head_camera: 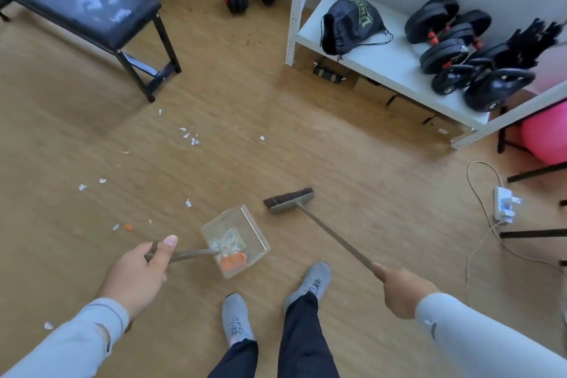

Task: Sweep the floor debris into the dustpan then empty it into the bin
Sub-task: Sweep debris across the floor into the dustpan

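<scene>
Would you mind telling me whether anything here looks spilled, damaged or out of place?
Yes. Torn paper scraps lie scattered across the floor, left of the dustpan, which already holds some. The bench top is worn, its black cover flaking in pale patches.

Clear dustpan (242, 233) holding scraps, broom (289, 200) beside

The person wears light grey long sleeves; the left sleeve (76, 344) has a small tear near the cuff. Dark navy trousers (302, 344) and grey lace-up sneakers (236, 319) show below.
</scene>
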`<action>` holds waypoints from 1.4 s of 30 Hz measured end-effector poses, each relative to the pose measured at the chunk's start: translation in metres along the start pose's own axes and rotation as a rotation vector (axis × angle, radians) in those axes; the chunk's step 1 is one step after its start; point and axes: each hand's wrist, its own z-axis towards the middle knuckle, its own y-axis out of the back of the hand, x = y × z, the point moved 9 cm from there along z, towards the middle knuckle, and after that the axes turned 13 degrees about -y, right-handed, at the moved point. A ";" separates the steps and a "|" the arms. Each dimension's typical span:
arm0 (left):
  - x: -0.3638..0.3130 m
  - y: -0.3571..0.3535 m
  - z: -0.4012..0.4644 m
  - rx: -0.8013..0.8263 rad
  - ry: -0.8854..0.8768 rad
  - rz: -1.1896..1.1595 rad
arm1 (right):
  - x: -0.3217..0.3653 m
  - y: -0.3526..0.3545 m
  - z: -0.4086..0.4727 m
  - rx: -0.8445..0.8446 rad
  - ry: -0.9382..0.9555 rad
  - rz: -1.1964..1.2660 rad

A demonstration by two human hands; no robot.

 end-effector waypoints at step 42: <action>-0.038 -0.089 0.073 0.207 -0.096 0.255 | 0.040 0.000 -0.043 0.220 -0.062 0.701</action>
